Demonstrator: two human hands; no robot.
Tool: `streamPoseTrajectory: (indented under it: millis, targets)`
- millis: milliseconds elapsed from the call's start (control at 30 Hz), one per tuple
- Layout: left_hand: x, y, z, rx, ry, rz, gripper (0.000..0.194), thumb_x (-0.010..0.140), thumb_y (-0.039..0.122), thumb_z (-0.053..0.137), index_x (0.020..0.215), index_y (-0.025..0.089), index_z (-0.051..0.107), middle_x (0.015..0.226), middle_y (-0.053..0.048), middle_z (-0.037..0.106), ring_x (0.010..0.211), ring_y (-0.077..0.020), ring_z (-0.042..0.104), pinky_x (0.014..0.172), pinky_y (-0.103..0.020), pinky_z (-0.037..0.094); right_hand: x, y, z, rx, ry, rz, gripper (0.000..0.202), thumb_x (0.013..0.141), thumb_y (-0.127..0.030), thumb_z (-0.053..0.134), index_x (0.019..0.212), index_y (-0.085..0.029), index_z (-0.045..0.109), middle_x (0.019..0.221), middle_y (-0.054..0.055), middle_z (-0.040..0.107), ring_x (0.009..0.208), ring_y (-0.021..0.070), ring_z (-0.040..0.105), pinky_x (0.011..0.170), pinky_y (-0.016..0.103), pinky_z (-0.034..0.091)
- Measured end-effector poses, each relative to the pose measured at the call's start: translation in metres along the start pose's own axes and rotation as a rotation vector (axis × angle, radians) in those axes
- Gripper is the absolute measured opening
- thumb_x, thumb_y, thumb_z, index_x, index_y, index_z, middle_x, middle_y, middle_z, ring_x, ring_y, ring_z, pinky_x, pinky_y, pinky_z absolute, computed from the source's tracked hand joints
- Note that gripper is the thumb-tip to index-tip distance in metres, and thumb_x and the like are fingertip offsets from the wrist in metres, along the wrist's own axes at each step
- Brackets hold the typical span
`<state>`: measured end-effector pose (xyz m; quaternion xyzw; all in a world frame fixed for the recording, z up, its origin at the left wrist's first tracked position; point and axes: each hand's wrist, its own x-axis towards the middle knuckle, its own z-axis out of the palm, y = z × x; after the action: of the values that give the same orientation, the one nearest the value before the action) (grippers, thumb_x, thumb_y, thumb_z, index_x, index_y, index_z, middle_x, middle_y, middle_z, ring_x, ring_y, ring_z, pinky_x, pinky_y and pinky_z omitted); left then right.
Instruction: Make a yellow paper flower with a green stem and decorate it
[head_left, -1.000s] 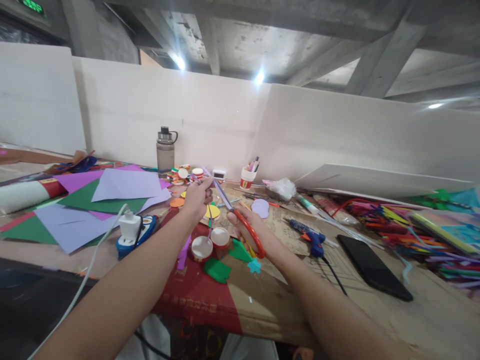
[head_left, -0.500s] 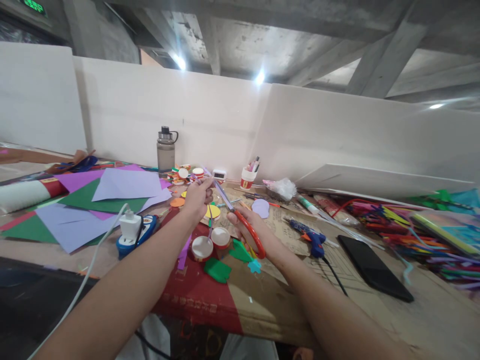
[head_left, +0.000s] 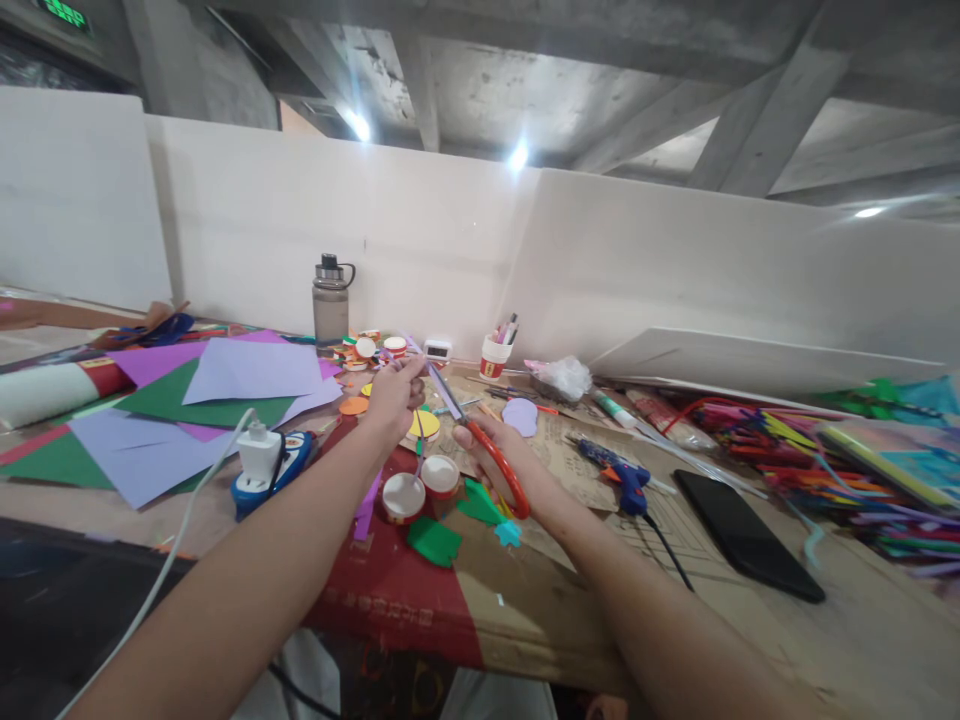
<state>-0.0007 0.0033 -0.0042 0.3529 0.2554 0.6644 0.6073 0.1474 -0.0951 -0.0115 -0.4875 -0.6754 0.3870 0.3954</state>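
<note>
My left hand (head_left: 397, 390) pinches a thin lilac paper strip (head_left: 412, 346) that sticks up above the fingertips. My right hand (head_left: 499, 460) is closed around the orange-red handles of a pair of scissors (head_left: 499, 462). Their blades point up and left, close to the strip; whether they touch it I cannot tell. Under the hands stand two small white cups, one on the left (head_left: 403, 497) and one on the right (head_left: 440, 476). Green paper pieces (head_left: 435, 541) and a turquoise star (head_left: 508, 533) lie in front. A lilac paper shape (head_left: 520, 417) lies beyond my right hand.
Coloured paper sheets (head_left: 251, 368) and a blue power strip (head_left: 274, 478) are on the left. A water bottle (head_left: 331, 305) and a pen cup (head_left: 495, 356) stand at the back. To the right lie a glue gun (head_left: 622, 478), a black phone (head_left: 748, 535) and pipe cleaners (head_left: 787, 440).
Both hands, the strip and the scissors hold nearly the same pose. The whole view has shifted very slightly.
</note>
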Motion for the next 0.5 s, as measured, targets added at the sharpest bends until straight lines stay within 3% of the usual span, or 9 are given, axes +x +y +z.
streamPoseTrajectory:
  millis: [300,500]
  targets:
    - [0.000,0.001,0.000,0.001,0.015,-0.017,0.028,0.063,0.020,0.079,0.067,0.014,0.051,0.057,0.004,0.053,0.037,0.0006,0.031,0.035,-0.013,0.014,0.002,0.004,-0.001,-0.001,-0.004,0.019,0.037,0.080,-0.058,0.058,0.078,-0.022,0.047,0.051,-0.007,0.044,0.040,0.0093,0.041,0.037,0.021,0.032]
    - [-0.002,0.001,0.002,0.016,0.002,-0.010,0.029,0.062,0.021,0.080,0.066,0.014,0.051,0.058,0.004,0.053,0.038,0.0000,0.032,0.034,-0.013,0.013,0.016,0.024,-0.008,-0.121,0.025,0.064,0.035,0.082,-0.056,0.057,0.080,-0.022,0.054,0.052,-0.005,0.049,0.042,0.0114,0.047,0.040,0.022,0.034]
